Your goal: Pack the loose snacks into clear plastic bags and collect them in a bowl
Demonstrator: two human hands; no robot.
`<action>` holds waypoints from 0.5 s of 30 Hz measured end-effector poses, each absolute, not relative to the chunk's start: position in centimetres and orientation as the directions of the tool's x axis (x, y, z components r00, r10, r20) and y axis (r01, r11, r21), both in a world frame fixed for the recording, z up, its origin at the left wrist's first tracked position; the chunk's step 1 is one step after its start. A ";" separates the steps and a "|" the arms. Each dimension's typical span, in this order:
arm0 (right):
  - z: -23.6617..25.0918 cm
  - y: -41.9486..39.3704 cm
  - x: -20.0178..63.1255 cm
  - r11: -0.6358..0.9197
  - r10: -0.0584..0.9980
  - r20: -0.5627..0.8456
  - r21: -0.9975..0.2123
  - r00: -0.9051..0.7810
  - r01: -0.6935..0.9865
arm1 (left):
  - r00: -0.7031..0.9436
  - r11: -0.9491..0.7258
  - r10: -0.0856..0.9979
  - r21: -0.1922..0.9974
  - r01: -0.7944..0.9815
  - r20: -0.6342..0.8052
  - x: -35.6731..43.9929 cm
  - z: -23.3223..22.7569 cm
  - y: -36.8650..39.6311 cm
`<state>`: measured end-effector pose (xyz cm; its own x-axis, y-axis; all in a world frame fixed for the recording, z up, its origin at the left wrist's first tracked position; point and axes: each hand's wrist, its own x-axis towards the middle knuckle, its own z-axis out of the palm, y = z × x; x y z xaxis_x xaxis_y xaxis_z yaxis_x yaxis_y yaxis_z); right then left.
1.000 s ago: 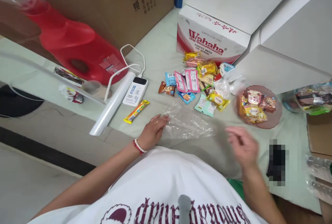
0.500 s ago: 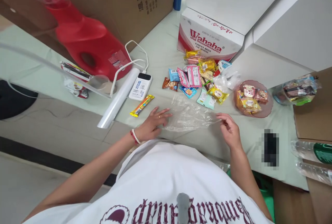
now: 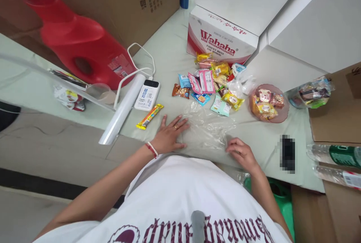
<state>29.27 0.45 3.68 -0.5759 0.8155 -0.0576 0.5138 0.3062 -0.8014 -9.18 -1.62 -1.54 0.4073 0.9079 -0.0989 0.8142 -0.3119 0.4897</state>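
Observation:
A crumpled clear plastic bag [image 3: 207,130] lies flat on the cloth-covered table in front of me. My left hand [image 3: 170,135] is spread over its left edge, palm down, with the fingers apart. At the near right corner of the bag, my right hand [image 3: 242,153] has its fingers bent and pressed together on the thin film. Just beyond the bag is a pile of wrapped snacks, among them a mint-green packet [image 3: 220,106], a pink packet [image 3: 206,80] and a brown packet [image 3: 181,91]. A yellow candy stick [image 3: 149,116] lies to the left of my left hand.
A pink glass bowl [image 3: 285,113] holds several snacks at the right. Behind the pile stands a Wahaha carton [image 3: 222,44]. On the left are a white power bank [image 3: 147,95] with a cable, a plastic roll [image 3: 121,111] and a large red jug [image 3: 96,55]. Bottles [image 3: 342,156] lie far right.
My right hand has moved down and left with the bag's corner. The fingers of my left hand have spread wider over the bag. The view has shifted slightly.

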 end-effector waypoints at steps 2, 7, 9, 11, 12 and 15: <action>4.7 -0.9 32.6 0.238 0.739 -0.242 -0.779 -0.629 0.580 | 0.446 -0.337 0.889 0.510 0.791 -0.104 -9.9 -1.5 -1.9; 5.6 2.9 34.1 0.131 0.948 -0.151 -0.614 -0.279 0.778 | 0.468 -0.362 0.884 0.646 0.672 0.008 -10.8 -0.9 -2.1; 4.9 7.1 31.7 0.137 0.990 0.046 -0.507 -0.132 0.851 | 0.350 -0.297 0.935 0.671 0.679 0.059 -10.5 -0.5 -1.8; 3.8 11.3 28.7 0.131 0.987 0.139 -0.429 -0.078 0.894 | 0.247 -0.230 0.967 0.643 0.731 0.065 -9.6 -0.3 -1.4; 3.2 13.1 27.3 0.125 0.988 0.128 -0.376 -0.082 0.918 | 0.225 -0.210 0.973 0.610 0.764 0.053 -9.1 -0.2 -1.2; 2.0 16.2 25.5 0.081 0.997 0.015 -0.244 -0.079 0.966 | 0.247 -0.210 0.969 0.494 0.844 -0.010 -8.0 -0.6 -1.2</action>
